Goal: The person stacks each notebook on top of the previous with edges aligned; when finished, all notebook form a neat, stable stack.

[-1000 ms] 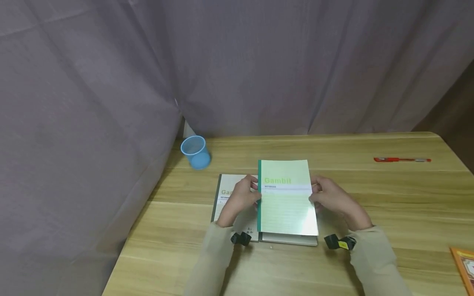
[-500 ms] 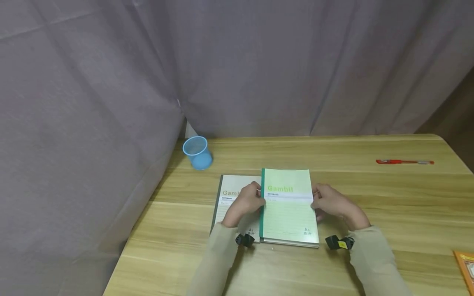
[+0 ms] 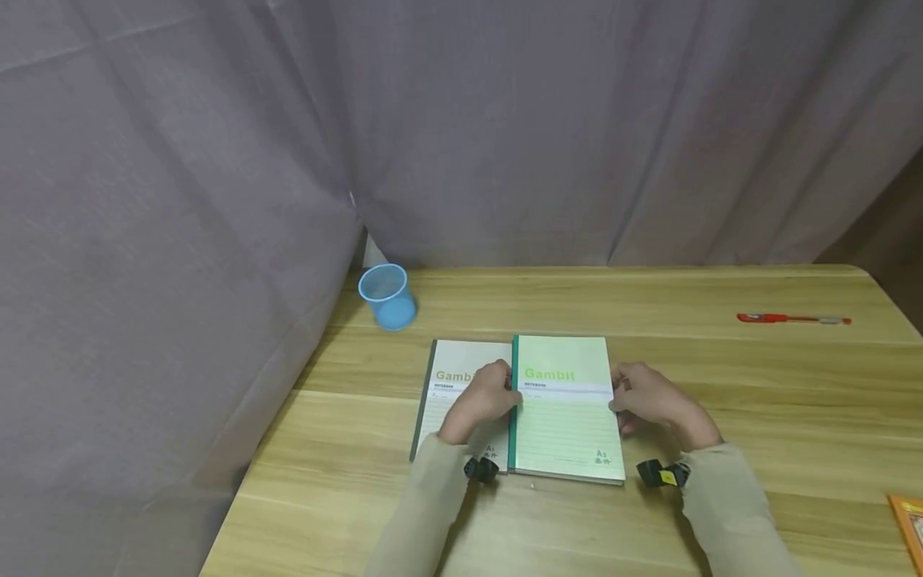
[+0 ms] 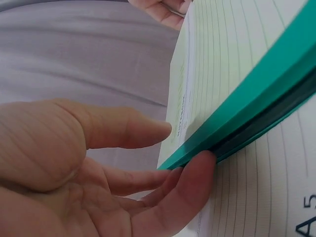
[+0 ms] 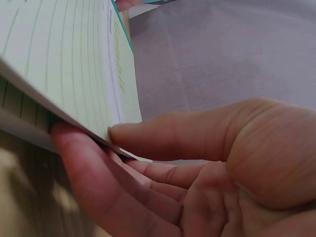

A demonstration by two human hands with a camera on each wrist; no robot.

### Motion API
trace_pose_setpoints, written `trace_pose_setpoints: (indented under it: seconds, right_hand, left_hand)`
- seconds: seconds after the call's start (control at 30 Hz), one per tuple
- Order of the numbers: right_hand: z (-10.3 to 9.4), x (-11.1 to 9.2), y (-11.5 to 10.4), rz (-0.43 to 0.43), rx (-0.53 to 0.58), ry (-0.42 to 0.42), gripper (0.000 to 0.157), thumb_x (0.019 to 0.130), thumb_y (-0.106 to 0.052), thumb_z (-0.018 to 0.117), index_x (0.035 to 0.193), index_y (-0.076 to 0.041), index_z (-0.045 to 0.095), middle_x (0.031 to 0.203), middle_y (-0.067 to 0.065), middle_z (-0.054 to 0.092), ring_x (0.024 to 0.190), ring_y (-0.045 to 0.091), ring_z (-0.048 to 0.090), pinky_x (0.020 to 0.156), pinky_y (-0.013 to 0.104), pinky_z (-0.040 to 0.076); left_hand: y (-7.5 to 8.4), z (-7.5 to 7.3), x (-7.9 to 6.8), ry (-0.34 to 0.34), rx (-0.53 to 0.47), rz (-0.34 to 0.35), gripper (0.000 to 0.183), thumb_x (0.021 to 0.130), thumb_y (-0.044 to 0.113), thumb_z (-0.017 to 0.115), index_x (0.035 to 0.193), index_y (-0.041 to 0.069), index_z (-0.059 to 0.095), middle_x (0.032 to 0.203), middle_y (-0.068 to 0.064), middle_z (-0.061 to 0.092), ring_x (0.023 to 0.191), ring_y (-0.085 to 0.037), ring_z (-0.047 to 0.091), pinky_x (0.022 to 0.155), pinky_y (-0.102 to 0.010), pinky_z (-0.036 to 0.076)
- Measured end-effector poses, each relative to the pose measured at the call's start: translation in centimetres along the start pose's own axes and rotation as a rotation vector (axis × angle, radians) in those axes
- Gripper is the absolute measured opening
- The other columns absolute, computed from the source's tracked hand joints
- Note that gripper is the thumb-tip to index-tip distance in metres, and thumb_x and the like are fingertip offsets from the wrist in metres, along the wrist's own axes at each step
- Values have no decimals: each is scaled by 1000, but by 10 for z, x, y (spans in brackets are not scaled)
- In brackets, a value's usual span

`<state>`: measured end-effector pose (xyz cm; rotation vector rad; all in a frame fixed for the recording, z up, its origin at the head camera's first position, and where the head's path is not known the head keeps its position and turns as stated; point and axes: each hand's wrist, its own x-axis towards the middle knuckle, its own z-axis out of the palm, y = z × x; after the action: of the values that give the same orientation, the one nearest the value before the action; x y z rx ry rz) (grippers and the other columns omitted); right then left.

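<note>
A light green notebook [image 3: 562, 425] with a darker green spine lies on top of at least one other notebook, its edges nearly lined up with the one below. My left hand [image 3: 485, 397] holds it at the spine, fingertips against the spine edge and thumb near the cover. On the opposite edge, my right hand [image 3: 652, 401] pinches it, thumb on the cover and fingers below, where a narrow gap shows in the right wrist view. To the left lies a white notebook [image 3: 454, 357] with a grey spine, partly hidden by my left hand.
A blue mesh cup [image 3: 392, 308] stands at the back left of the wooden table [image 3: 324, 497]. A red pen [image 3: 779, 319] lies at the back right. An orange-edged object [image 3: 907, 521] is cut off at the right. Grey curtains [image 3: 490, 136] hang behind and to the left.
Both hands have lowered the green notebook and drawn it slightly toward me, onto the notebook underneath. The lower notebook's front edge, visible before, is now mostly covered.
</note>
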<state>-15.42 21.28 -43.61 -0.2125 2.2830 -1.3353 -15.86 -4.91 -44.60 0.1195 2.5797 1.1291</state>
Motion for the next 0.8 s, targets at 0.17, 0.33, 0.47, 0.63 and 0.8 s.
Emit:
trace_pose_setpoints:
  seconds: [0.17, 0.33, 0.47, 0.63, 0.8]
  right_hand:
    - [1, 1, -2, 2, -62, 47, 22, 87, 8, 60, 107, 16, 54, 76, 15, 61, 62, 23, 63, 58, 38, 58]
    - [3, 4, -4, -12, -182, 115, 15, 85, 6, 64, 98, 12, 62, 73, 13, 62, 63, 22, 63, 61, 38, 57]
    - [4, 5, -5, -11, -234, 142, 10, 84, 6, 67, 92, 10, 65, 72, 12, 62, 63, 22, 63, 60, 38, 55]
    - [5, 7, -3, 10, -259, 153, 7, 83, 5, 68, 90, 8, 68, 72, 11, 63, 63, 22, 63, 58, 34, 52]
    - [6, 9, -2, 36, -262, 165, 5, 82, 5, 71, 86, 6, 69, 73, 9, 63, 64, 21, 62, 58, 32, 52]
  left_hand:
    - [1, -1, 0, -4, 6, -1, 21, 90, 2, 66, 108, -7, 59, 84, -10, 59, 67, -20, 59, 55, -28, 50]
    - [1, -1, 0, -4, -3, -20, 19, 91, 2, 66, 107, -7, 59, 83, -10, 59, 62, -19, 59, 52, -27, 48]
    - [3, -1, -1, -7, -11, -33, 20, 91, 1, 66, 108, -8, 59, 84, -11, 60, 60, -19, 61, 52, -27, 50]
    - [3, -1, -1, -11, -2, -41, 19, 91, 2, 66, 106, -9, 61, 83, -11, 60, 61, -19, 61, 54, -28, 51]
    - [2, 0, -2, -7, -5, -43, 18, 90, 2, 67, 105, -8, 62, 80, -11, 60, 61, -20, 61, 53, -28, 50]
